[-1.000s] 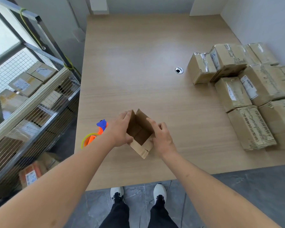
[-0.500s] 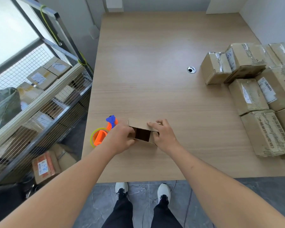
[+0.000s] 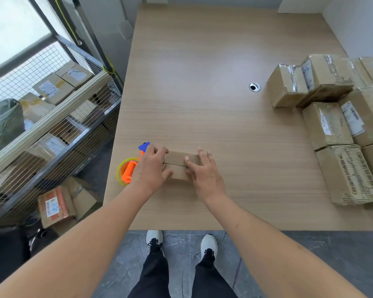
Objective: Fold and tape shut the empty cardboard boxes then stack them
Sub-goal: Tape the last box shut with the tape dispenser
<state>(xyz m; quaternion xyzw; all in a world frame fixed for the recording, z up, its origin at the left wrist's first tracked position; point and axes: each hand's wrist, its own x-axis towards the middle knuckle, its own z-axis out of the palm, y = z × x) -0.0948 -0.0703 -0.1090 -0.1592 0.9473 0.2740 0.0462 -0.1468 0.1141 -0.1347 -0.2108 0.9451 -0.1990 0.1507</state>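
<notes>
Hands, left [image 3: 152, 168] curled and right [image 3: 204, 171] flat, hold plain box [image 3: 179, 166] flaps meeting.

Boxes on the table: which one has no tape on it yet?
The small plain box under both hands; its flap seam is bare, while the boxes piled at the right are wrapped in tape.

Wood table [image 3: 202, 72]: small box [image 3: 179, 166], tape dispenser [image 3: 129, 171] near edge, taped boxes [image 3: 332, 117] right.

Bare table [image 3: 202, 82] lay open beyond the small box [image 3: 179, 165]; a tape dispenser [image 3: 130, 168] crowded its left, taped boxes [image 3: 332, 117] blocked the right edge, and a wire rack [image 3: 52, 130] flanked the table's left.
</notes>
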